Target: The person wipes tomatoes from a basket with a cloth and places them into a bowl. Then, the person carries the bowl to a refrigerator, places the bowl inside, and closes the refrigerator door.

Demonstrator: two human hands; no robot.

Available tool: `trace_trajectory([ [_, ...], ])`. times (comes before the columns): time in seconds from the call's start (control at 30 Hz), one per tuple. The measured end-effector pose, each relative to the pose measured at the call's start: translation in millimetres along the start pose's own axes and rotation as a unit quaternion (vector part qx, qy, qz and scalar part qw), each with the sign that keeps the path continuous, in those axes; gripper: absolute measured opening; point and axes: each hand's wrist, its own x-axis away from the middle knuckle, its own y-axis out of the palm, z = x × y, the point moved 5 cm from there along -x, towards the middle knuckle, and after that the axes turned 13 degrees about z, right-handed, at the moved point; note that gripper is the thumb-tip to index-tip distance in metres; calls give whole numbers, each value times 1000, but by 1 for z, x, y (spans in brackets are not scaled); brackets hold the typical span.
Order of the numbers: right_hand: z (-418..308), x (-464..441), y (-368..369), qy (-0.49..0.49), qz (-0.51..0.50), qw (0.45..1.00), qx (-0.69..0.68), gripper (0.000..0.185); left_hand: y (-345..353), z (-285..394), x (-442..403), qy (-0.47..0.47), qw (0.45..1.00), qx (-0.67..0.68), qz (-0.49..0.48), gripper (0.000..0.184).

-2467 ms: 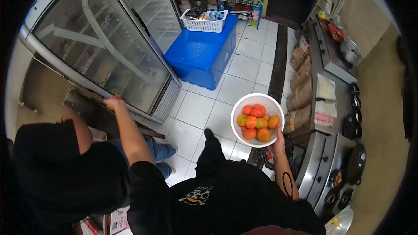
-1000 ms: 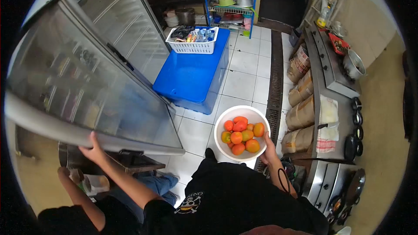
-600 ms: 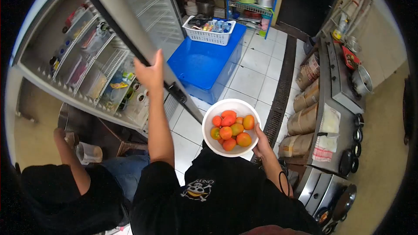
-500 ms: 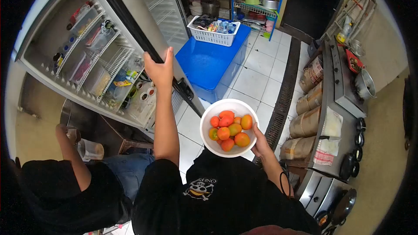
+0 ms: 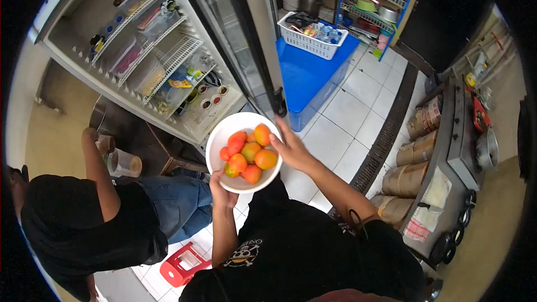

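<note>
A white bowl (image 5: 219, 128) of red, orange and greenish tomatoes (image 5: 251, 151) is in front of my body. My left hand (image 5: 222, 191) grips its near left rim. On the right side of the bowl, my right hand (image 5: 290, 148) has its fingers spread, with the thumb near the rim. Beyond the bowl the fridge (image 5: 168, 50) stands with its glass door (image 5: 246, 39) swung open, showing wire shelves with plastic containers and small cups at the bottom.
At the left a co-worker (image 5: 84, 212) in black stands close beside me. A red stool (image 5: 182, 265) is on the floor. Past the door sits a blue chest (image 5: 305, 81) with a white basket (image 5: 313, 43). A counter (image 5: 430, 190) with stoves runs along the right.
My left hand has let go of the fridge door and taken hold of the bowl. The bowl has moved left, towards the fridge. My right hand has opened, and the door stands wider.
</note>
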Motion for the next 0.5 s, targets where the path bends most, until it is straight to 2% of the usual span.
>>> trace_trajectory([
  [0.03,-44,-8,-7,-191,94,973,86,67,-2,8,-11,23,1000,14,2,61],
  [0.1,-106,-23,-28,-332,209,905,162,77,-3,29,-42,60,998,27,5,60],
  [0.17,-143,-52,-36,-400,268,850,214,86,-9,50,-82,47,999,3,26,63],
  [0.23,-138,-95,-25,-355,258,870,226,94,-12,77,-141,54,998,26,31,65],
  [0.27,-127,-118,-17,-331,247,881,231,96,-15,92,-174,53,998,12,-4,61],
  [0.3,-122,-132,-11,-333,261,871,251,92,-6,111,-193,67,998,-14,7,60],
  [0.33,-116,-140,-6,-318,259,892,193,88,3,131,-212,84,995,-41,18,59],
  [0.37,-108,-144,-3,-304,256,908,132,85,9,150,-234,94,993,-68,-2,66],
  [0.4,-100,-147,-5,-330,286,888,145,79,11,166,-258,107,991,-72,21,69],
  [0.5,-88,-156,-17,-309,285,895,147,77,14,206,-340,130,987,-85,51,73],
])
